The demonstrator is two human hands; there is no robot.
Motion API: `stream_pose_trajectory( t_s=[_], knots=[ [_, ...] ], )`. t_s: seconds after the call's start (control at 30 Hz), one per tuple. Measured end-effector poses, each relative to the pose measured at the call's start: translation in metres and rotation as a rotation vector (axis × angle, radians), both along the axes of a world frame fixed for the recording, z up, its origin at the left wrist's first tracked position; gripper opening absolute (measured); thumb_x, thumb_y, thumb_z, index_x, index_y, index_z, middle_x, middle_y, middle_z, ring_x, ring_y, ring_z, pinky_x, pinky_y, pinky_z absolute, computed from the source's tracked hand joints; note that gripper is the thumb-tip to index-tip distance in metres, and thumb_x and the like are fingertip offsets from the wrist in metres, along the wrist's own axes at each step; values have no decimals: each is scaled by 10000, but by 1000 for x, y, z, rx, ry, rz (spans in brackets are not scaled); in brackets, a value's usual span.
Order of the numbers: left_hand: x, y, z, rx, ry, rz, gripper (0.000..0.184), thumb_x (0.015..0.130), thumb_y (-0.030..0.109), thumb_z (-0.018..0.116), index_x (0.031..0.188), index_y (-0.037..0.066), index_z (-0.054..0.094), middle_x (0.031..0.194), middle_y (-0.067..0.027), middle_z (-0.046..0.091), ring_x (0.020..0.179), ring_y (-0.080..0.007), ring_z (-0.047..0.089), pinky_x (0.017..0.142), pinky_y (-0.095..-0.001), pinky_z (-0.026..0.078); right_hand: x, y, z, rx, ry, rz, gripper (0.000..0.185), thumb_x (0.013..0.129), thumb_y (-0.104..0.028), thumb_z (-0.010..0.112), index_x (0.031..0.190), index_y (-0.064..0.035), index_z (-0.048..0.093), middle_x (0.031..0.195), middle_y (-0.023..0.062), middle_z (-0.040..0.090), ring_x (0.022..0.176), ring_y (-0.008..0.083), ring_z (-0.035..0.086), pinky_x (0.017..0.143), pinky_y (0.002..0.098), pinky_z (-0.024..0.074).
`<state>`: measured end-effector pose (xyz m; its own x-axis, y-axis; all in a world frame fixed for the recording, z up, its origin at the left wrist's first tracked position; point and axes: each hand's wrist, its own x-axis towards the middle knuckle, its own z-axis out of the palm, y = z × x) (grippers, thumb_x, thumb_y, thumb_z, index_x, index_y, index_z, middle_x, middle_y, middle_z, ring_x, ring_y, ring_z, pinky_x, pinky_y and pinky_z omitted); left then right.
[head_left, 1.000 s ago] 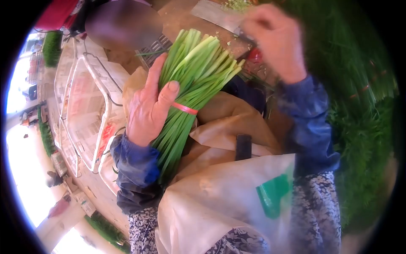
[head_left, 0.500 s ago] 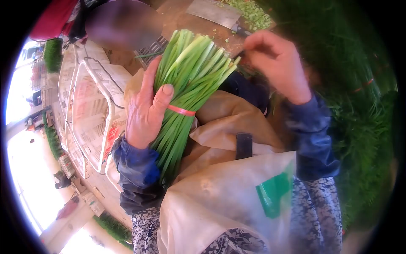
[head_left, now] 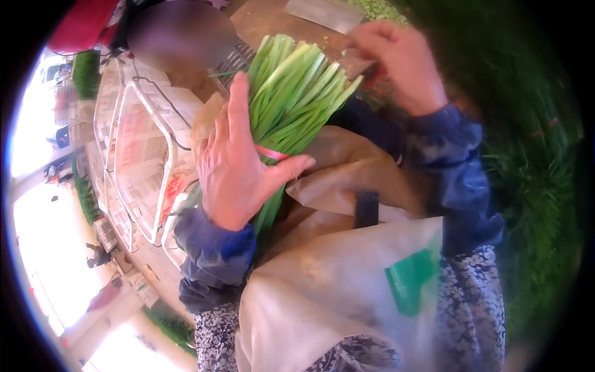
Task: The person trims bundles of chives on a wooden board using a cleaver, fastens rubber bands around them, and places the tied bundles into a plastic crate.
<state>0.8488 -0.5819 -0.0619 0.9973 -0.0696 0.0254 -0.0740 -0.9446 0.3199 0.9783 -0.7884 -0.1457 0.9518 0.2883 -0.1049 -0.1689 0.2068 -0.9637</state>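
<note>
A banded bunch of chives (head_left: 291, 93), its pale cut ends upward, leans over my lap. My left hand (head_left: 238, 164) supports it from the left, thumb across the stalks near the pink-red band (head_left: 271, 152) and index finger stretched up along the side. At the upper right, my right hand (head_left: 406, 65) is apart from the bunch, its fingers bent over the spot beside the cleaver blade (head_left: 328, 13). Those fingertips are blurred, and the cleaver's handle is hidden behind them, so a grip cannot be made out.
Chopped green bits (head_left: 381, 8) lie on the brown board (head_left: 263, 18) near the blade. Leafy greens (head_left: 533, 186) fill the right side. A white wire frame (head_left: 170, 167) with newsprint stands left. A tan plastic apron (head_left: 322, 273) covers my lap. Another person's blurred head is at top left.
My left thumb has moved right across the bunch, at the band, and that hand sits further right. My right hand has moved up, its fingers now over the cleaver's handle area.
</note>
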Motion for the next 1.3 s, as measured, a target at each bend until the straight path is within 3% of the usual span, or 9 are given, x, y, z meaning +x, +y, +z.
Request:
stream_pose_trajectory(
  t_s=[0.1,0.27,0.47,0.73,0.87,1.07,1.13,1.2,1.3],
  knots=[
    [8,8,0,-270,123,76,1113,610,278,879,1486,14,246,1219,-197,614,926,-299,681,874,-371,506,10,-31,-10,-557,-47,122,114,845,-89,629,908,6,623,817,55,620,757,109,560,658,268,475],
    [22,26,-6,-731,293,58,983,707,133,811,1492,30,228,1270,-152,581,1044,-206,644,908,-344,512,-33,-34,-33,-114,-104,162,371,828,58,575,1186,-31,531,1060,51,559,878,115,593,745,261,506],
    [28,35,-6,-898,423,58,916,756,23,739,1495,41,198,1329,-144,507,1205,-236,539,943,-400,520,-47,-7,-29,-145,-549,47,130,845,-7,657,964,-15,605,960,31,582,864,103,534,751,230,440],
    [35,43,13,-962,484,148,927,741,-10,729,1494,25,189,1343,-143,494,1220,-238,526,960,-400,506,-53,3,-4,-281,-361,286,244,917,-193,651,769,-3,612,608,20,519,596,79,459,539,259,398],
    [31,64,36,-843,224,13,919,710,-55,712,1480,14,215,1307,-170,524,1141,-299,590,840,-431,579,-57,-4,-1,-284,-313,265,248,915,-219,653,806,2,621,640,21,534,633,77,470,567,258,408],
    [28,130,155,-766,-552,37,735,825,304,716,1376,-62,396,1310,-202,540,1075,-295,629,911,-465,555,-53,14,39,-110,-411,231,198,903,-169,657,990,5,617,795,29,612,677,90,529,624,255,445],
    [14,166,196,-1218,-598,-17,844,816,434,720,1397,-76,381,1378,-242,488,1138,-331,594,978,-514,503,-52,19,65,-22,-725,89,173,885,-116,636,1001,10,614,806,67,624,679,140,579,627,265,458],
    [9,165,219,-1229,-765,-108,903,809,490,710,1418,-78,362,1437,-268,420,1205,-351,546,1052,-521,432,-51,24,105,30,-1079,42,250,783,-138,710,987,-4,657,895,145,653,643,273,595,563,347,478],
    [1,150,186,-1503,-848,-719,871,807,460,719,1399,-86,387,1382,-259,467,1190,-344,544,1040,-485,435,-77,34,130,182,-1370,2,301,717,-126,710,982,9,660,915,138,647,740,290,633,580,363,511]
  ],
)
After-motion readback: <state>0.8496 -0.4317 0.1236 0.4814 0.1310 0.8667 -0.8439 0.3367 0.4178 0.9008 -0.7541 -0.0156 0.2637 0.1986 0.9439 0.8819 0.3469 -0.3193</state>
